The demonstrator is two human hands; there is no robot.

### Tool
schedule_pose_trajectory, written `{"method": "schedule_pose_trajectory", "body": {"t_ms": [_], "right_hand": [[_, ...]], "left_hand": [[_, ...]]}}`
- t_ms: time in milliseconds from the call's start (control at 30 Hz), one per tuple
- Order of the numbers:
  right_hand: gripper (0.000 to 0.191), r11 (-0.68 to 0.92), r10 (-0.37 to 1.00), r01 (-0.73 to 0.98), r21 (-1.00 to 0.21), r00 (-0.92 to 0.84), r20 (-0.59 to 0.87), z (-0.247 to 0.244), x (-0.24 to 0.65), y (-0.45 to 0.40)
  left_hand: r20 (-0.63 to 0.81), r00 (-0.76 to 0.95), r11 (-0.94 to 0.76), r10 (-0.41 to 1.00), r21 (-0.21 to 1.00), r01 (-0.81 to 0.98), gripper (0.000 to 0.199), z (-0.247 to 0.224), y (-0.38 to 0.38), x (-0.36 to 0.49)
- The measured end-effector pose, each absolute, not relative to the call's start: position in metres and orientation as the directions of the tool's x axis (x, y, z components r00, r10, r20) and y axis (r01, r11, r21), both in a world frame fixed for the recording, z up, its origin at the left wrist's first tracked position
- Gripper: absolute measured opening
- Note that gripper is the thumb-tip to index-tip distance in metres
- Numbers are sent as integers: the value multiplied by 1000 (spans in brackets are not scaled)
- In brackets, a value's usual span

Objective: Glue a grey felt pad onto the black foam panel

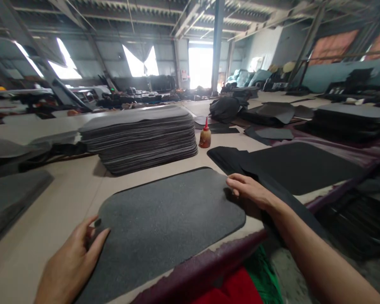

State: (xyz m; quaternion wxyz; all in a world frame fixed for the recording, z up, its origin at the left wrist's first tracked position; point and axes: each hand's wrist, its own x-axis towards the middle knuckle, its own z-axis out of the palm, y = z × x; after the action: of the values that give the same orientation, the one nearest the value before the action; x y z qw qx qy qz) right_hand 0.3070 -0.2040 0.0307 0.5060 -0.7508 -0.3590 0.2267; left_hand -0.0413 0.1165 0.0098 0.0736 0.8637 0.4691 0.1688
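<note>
A dark grey flat panel with rounded corners, like sheet material, lies in front of me near the table's front edge. My left hand grips its left edge, thumb on the top face and fingers bent at the rim. At the upper right corner, my right hand has its fingers curled round the edge; the thumb is partly hidden. Behind the panel stands a tall stack of similar grey sheets. To the right of that stack is a small brown bottle with a red pointed nozzle.
Black sheets lie on the table at right, one strip hanging over the edge. Another stack is at the far right. More grey sheets lie at left. Red cloth and green cloth show below the edge.
</note>
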Motion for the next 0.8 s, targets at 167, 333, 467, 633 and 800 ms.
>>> {"method": "schedule_pose_trajectory", "body": {"t_ms": [167,333,467,633,800], "right_hand": [[42,-181,797,266,-947,604,17,17,313,-210],[35,-257,782,383,-887,622,42,2,323,-210],[40,-258,755,406,-877,650,79,-3,325,-209],[39,-255,733,408,-877,673,100,-1,322,-207],[39,-286,716,418,-862,691,98,1,320,-206]], "left_hand": [[234,512,-561,827,278,780,55,7,118,-42],[217,515,-558,829,267,786,57,8,118,-42],[226,520,-566,824,282,774,58,7,119,-42],[243,514,-566,823,268,780,56,9,116,-42],[256,517,-574,817,262,776,54,13,111,-42]]}}
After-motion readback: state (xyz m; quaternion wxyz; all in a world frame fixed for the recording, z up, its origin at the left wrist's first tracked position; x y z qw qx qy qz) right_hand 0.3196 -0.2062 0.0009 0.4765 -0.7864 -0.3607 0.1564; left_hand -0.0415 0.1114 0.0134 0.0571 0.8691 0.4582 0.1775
